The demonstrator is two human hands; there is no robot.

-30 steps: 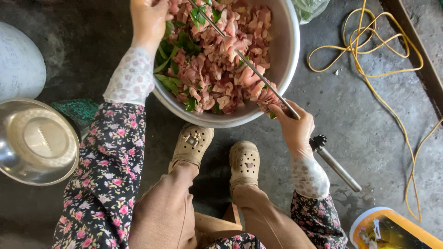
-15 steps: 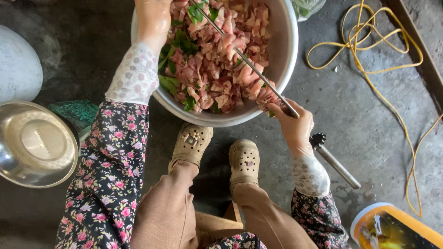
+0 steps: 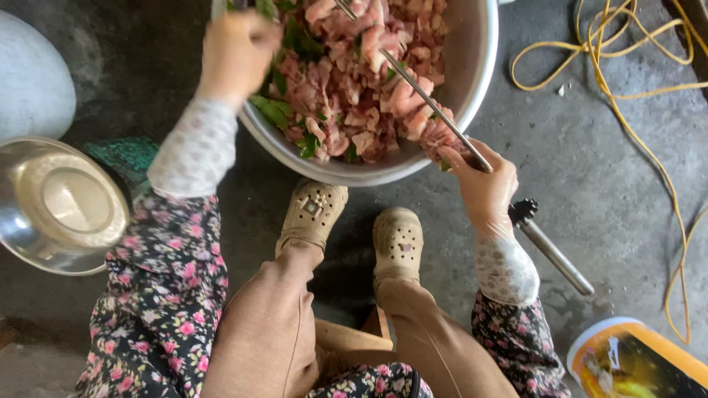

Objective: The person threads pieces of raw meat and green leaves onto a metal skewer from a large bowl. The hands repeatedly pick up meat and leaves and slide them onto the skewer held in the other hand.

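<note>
A large metal bowl on the concrete floor holds pink raw meat pieces mixed with green leaves. My right hand grips long metal chopsticks that reach up into the meat. My left hand rests at the bowl's left rim, closed among the green leaves. Both arms wear flowered sleeves with white cuffs. My feet in beige clogs stand just below the bowl.
An empty steel bowl sits at the left beside a pale round object. A metal rod with a black knob lies right of my hand. A yellow cord coils at the upper right. An orange-rimmed tub stands at the bottom right.
The view has shifted down, so the bowl sits higher in the frame. My hands keep their grip and stay at the bowl; the chopsticks have barely moved.
</note>
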